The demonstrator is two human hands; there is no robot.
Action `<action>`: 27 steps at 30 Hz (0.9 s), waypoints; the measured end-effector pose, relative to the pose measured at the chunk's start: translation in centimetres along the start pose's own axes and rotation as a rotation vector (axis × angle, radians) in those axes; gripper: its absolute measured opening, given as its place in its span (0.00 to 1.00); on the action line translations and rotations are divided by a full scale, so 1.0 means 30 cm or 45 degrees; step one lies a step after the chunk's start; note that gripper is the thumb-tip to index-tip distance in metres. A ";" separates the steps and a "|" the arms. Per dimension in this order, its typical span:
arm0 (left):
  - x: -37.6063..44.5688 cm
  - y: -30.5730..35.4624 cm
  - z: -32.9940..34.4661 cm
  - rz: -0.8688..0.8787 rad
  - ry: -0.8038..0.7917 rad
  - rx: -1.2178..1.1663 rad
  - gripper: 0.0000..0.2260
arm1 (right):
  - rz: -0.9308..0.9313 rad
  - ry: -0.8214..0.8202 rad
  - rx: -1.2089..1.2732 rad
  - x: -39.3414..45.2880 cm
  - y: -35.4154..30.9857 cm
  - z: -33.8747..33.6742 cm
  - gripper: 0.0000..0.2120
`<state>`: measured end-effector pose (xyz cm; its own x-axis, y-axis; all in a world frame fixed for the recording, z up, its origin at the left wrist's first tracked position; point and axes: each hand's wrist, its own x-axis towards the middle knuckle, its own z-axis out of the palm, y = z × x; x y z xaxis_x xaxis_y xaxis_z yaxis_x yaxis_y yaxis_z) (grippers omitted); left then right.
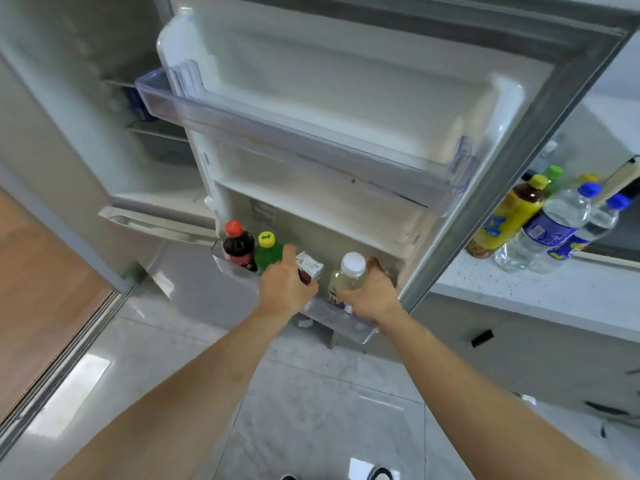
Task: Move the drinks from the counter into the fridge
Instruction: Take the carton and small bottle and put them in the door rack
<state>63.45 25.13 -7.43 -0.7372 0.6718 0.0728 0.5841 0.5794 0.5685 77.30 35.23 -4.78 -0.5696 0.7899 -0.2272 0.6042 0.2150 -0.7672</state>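
Standing open toward the camera, the fridge door [346, 98] is filling the upper middle of the view, its white inner liner showing a clear upper door shelf [263, 129] and a lower door bin [346, 318] near the hands. Behind it to the left, the fridge interior [152, 140] is showing dim shelves. Pale glossy floor tiles [311, 410] are running underneath, meeting a wood-toned floor [38, 289] past a metal threshold at the left. At right, a white speckled counter [519, 285] is carrying the waiting drinks: a yellow-labelled tea bottle [502, 220] with a yellow cap, two clear water bottles with blue caps [554, 223], and a green-capped bottle [553, 174] behind them. In the lower door bin, a dark cola bottle with a red cap [237, 245] is standing at the left end, a green bottle with a yellow cap [267, 252] just beside it. The left hand [284, 289] is reaching into the bin with fingers curling round a small white carton [310, 268], touching the green bottle's side. The right hand [372, 294] is gripping a pale yellowish bottle with a white cap [349, 275] from its right side, fingers wrapping its body, the bottle standing upright in the bin to the right of the carton.
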 end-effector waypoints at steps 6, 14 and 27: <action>0.003 -0.029 -0.034 0.109 -0.004 0.020 0.30 | 0.044 0.043 0.014 -0.033 0.003 0.019 0.31; 0.005 -0.026 -0.039 0.074 -0.145 0.050 0.37 | 0.031 0.000 -0.049 -0.066 -0.009 0.022 0.31; -0.220 0.048 -0.011 0.432 0.442 -0.455 0.16 | -0.363 0.415 -0.073 -0.245 0.150 -0.062 0.14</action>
<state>69.05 21.37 -6.84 -0.6328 0.5668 0.5275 0.7000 0.1276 0.7026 85.26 31.45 -5.45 -0.5179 0.8323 0.1973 0.4834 0.4751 -0.7352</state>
